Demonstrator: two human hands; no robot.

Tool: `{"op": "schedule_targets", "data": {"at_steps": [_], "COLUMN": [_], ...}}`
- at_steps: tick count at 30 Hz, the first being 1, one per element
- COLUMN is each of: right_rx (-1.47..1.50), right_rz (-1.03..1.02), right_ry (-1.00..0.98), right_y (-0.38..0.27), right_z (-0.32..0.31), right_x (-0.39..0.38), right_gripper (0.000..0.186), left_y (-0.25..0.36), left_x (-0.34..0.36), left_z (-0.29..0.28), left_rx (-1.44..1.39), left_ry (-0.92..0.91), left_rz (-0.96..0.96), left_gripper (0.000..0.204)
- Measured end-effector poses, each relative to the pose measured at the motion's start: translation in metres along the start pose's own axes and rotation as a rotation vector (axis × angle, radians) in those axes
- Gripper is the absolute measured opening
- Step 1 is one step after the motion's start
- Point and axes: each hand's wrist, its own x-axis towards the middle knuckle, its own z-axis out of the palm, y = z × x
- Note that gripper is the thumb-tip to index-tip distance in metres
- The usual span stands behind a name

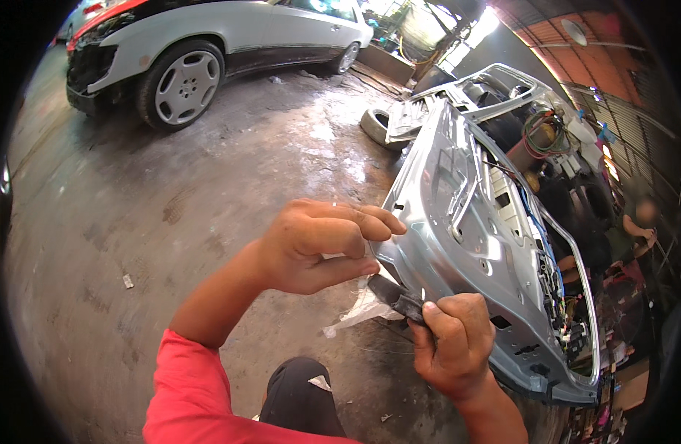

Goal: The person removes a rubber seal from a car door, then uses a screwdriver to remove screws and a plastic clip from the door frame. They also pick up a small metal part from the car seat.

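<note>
A car door, grey with its inner side bare, stands tilted at my right. By its near edge I hold a short, dark, bent strip, whose material I cannot make out. My right hand is closed, thumb and fingers pinching the strip's lower end. At the upper end is the thumb tip of my left hand; its fingers are curled, with the fingertips reaching to the door edge. Below the strip, a piece of whitish translucent sheet hangs beside the door.
A white car with a large alloy wheel stands at the far left. Beyond the door are another door frame, a tyre and coiled hoses. Another person is at the right. Scraps lie on the stained concrete floor.
</note>
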Motion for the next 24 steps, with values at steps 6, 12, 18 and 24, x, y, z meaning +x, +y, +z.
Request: {"op": "schedule_targets", "data": {"at_steps": [6, 12, 18, 24], "right_rx": [-0.025, -0.042, -0.068, -0.045], "right_rz": [0.024, 0.032, 0.008, 0.014], "right_ry": [0.003, 0.028, 0.035, 0.043], "right_y": [-0.003, -0.006, -0.004, -0.003], "right_z": [-0.002, 0.001, 0.002, 0.003], "right_x": [0.001, 0.001, 0.001, 0.001], "right_gripper": [0.036, 0.032, 0.030, 0.028], "left_y": [0.032, 0.049, 0.042, 0.037], "left_x": [0.012, 0.022, 0.028, 0.031], "left_z": [-0.005, 0.010, 0.008, 0.005], "left_rx": [0.260, 0.439, 0.276, 0.205], "left_ry": [-0.181, -0.252, -0.285, -0.274], "left_rz": [-0.013, -0.118, -0.170, -0.180], "left_gripper": [0.050, 0.043, 0.039, 0.041]}}
